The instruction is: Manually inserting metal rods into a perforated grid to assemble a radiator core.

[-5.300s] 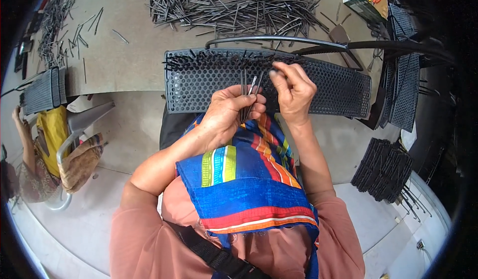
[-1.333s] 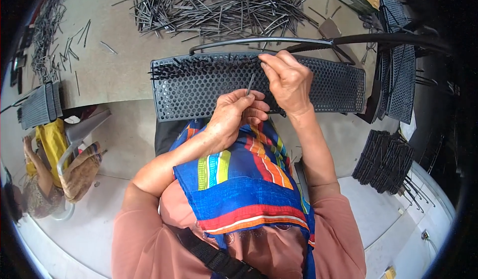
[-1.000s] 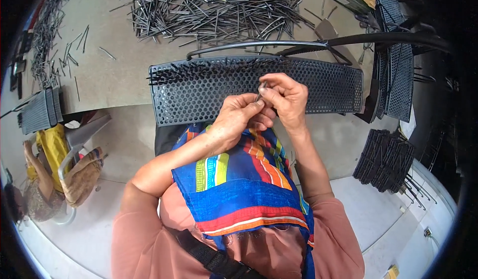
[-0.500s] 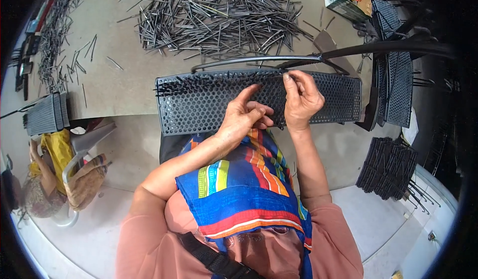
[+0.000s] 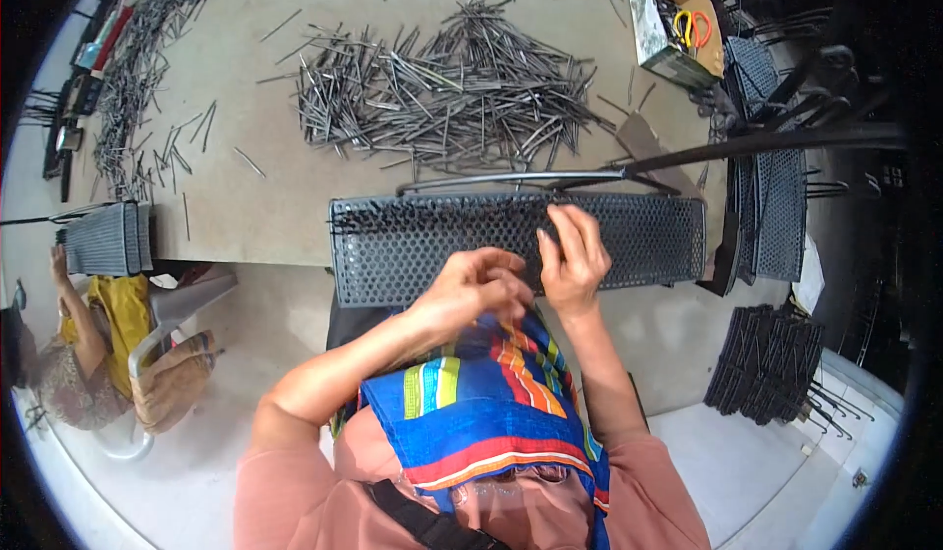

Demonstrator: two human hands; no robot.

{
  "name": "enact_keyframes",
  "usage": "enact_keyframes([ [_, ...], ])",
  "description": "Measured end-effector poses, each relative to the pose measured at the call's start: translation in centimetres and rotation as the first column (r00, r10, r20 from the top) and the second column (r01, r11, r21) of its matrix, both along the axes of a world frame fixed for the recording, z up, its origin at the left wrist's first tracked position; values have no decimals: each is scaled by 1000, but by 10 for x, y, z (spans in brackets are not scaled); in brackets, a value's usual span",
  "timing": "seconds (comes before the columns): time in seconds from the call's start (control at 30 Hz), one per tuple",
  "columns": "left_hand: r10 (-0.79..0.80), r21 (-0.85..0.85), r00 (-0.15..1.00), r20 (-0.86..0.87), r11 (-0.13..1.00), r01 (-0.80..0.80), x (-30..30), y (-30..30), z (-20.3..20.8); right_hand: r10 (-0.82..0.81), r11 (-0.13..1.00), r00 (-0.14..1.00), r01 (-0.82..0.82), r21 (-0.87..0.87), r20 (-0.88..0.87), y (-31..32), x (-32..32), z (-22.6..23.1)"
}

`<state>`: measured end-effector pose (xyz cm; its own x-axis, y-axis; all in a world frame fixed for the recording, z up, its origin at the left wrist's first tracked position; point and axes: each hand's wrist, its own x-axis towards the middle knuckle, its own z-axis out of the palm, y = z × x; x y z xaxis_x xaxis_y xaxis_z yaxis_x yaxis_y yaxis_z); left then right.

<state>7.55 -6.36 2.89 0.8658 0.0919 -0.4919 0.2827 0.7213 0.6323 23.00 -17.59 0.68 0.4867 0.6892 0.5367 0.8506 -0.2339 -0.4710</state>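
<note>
Bare tabletop (image 5: 263, 218) lies open left; perforated panel (image 5: 486, 237) seemingly blocks ahead.

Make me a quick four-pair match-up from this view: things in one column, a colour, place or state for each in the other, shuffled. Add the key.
Things:
1. long panel
2. pile of thin sticks
3. box
4. cloth over the person's front

Descriptions:
A. open-topped, toward the picture's upper right
B. mainly blue, with bright stripes
C. grey and full of small holes
D. dark, heaped loose on the table

Pairs: 1-C, 2-D, 3-A, 4-B
</note>
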Motion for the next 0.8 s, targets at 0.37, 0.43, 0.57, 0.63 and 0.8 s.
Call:
enact_keyframes([
  [0.37,81,950,987,-139,-269,156,-43,223,-27,-76,993,918,32,-118,-389,-9,-10,-18],
  [0.43,-41,919,971,-234,-336,207,-42,225,-39,-93,989,921,41,-143,-378,-7,-9,-17],
  [0.57,-252,907,924,-289,-382,180,6,204,-46,-81,990,957,44,-133,-280,-7,-7,-20],
  [0.63,-343,914,903,-257,-391,111,38,204,-49,-63,990,964,27,-140,-259,-6,-6,-23],
  [0.8,-486,913,874,-14,-362,-187,158,198,-41,-90,983,963,46,-176,-253,-4,-7,-17],
])
